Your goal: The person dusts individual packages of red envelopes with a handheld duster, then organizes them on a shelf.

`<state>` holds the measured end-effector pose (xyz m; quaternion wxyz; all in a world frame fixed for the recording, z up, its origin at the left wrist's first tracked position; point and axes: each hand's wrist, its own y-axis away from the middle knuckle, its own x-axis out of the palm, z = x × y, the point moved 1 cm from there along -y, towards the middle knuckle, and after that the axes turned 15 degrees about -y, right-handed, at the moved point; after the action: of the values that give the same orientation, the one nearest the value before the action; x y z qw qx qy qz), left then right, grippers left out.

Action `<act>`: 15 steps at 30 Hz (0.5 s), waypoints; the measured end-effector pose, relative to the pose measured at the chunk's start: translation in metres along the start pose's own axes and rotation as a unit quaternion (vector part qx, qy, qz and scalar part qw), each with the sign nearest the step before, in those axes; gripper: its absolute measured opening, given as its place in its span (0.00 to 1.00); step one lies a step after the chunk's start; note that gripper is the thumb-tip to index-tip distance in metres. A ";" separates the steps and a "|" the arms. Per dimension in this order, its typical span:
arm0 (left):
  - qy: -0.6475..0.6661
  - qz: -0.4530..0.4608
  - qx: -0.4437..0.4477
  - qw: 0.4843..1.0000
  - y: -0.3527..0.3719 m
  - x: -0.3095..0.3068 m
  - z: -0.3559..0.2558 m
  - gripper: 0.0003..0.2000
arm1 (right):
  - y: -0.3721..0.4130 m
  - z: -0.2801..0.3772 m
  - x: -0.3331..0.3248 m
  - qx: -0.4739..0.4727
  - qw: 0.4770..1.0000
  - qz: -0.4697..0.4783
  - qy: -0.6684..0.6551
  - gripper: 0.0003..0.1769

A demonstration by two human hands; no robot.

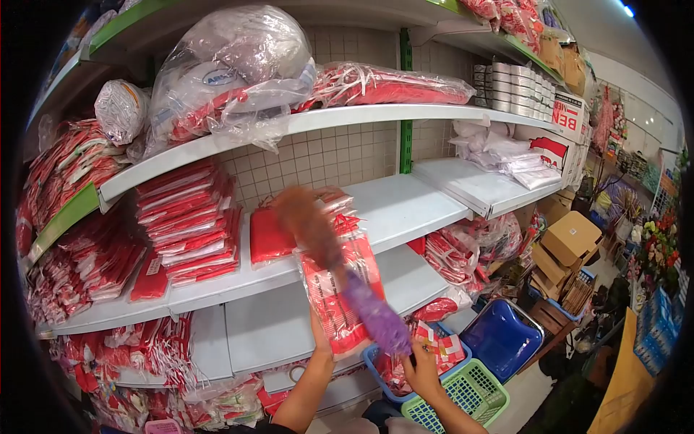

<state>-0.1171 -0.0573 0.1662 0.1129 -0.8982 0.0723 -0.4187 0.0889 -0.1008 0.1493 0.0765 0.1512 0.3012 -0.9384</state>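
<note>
Duster (356, 291), gripped in the right hand (424, 375), points toward eleven o'clock; sweep lightly while the left hand (321, 347) grips the packet (331, 304).

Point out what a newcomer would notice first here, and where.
Most likely the blurred brown-and-purple duster, slanting across mid-picture from the person's right grip. Behind it, the left grip holds a red packet in front of the middle shelf. Next come the stack of red-and-white packets on that shelf's left and the bulging clear bag on the shelf above.
</note>
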 end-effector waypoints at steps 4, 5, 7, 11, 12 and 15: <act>0.067 -0.037 0.038 0.996 -0.006 -0.016 0.005 0.34 | 0.010 -0.004 0.009 0.039 0.998 0.003 -0.042 0.22; 0.118 -0.030 0.042 0.992 -0.007 -0.020 0.005 0.33 | 0.015 -0.007 0.010 0.019 0.999 0.035 -0.024 0.22; -0.009 -0.108 0.054 0.993 0.006 0.007 -0.012 0.30 | 0.023 -0.012 0.009 -0.017 0.995 0.099 0.012 0.21; 0.022 -0.078 0.082 0.993 0.001 0.015 -0.029 0.32 | 0.021 -0.021 0.006 0.115 0.992 -0.021 -0.053 0.17; 0.058 -0.032 0.090 0.994 0.001 0.015 -0.029 0.32 | 0.021 -0.023 0.007 0.081 0.995 -0.028 -0.047 0.18; 0.130 0.057 0.113 0.983 -0.005 -0.025 -0.023 0.30 | 0.034 -0.013 0.000 0.075 0.990 0.113 -0.041 0.17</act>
<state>-0.1512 -0.0505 0.1633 0.2274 -0.8121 0.0899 -0.5298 0.0996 -0.1207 0.1205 0.1824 0.1511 0.2079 -0.9490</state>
